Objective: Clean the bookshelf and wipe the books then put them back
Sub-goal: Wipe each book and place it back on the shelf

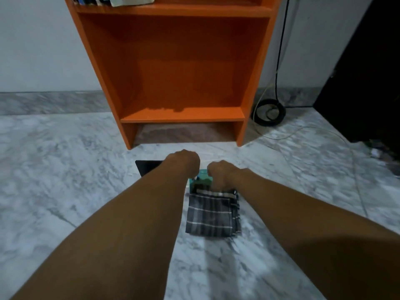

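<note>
Teal book point(201, 177) lies between left hand point(184, 162) and right hand point(219, 174), fingers hidden.

This is looking like a room in a home: an orange bookshelf point(186, 83) is standing against a plain white wall point(39, 50) on a grey-veined marble floor point(65, 169), a black cable point(281, 113) coiling by the skirting.

1. The bookshelf point(173, 61) is bright orange all over, deeper in tone on its shaded back panel.
2. The floor point(65, 169) is white marble clouded with grey veins; the skirting point(43, 102) is a darker grey marble.
3. The cloth point(211, 215) is dark grey, checked with thin white lines.
4. The book point(202, 177) has a teal cover with a dark green patch.
5. The flat item point(148, 167) is plain black.
6. The wall point(32, 40) is plain off-white; the coiled cable point(269, 112) is black.
</note>
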